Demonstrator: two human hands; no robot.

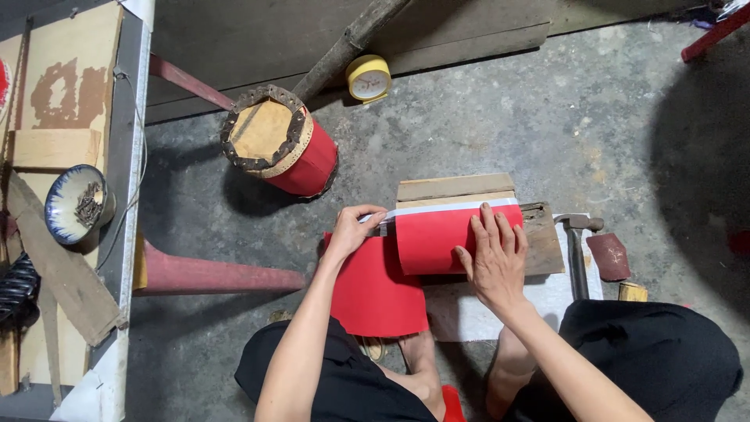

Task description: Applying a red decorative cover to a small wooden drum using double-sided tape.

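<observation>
A red sheet (430, 238) lies over a wooden board (543, 234) on the concrete floor, and its near part (375, 293) hangs down over my knees. My right hand (492, 254) presses flat on the red sheet, fingers spread. My left hand (353, 228) pinches a small blade-like tool at the sheet's left upper corner, next to a pale strip (457, 208) that runs along the sheet's far edge.
A small red drum (281, 144) with a wooden top stands behind. A yellow tape measure (368, 78) lies near a stick. A hammer (576, 246) and a sandpaper piece (608, 255) lie to the right. A bench with a bowl (76, 205) of nails stands left.
</observation>
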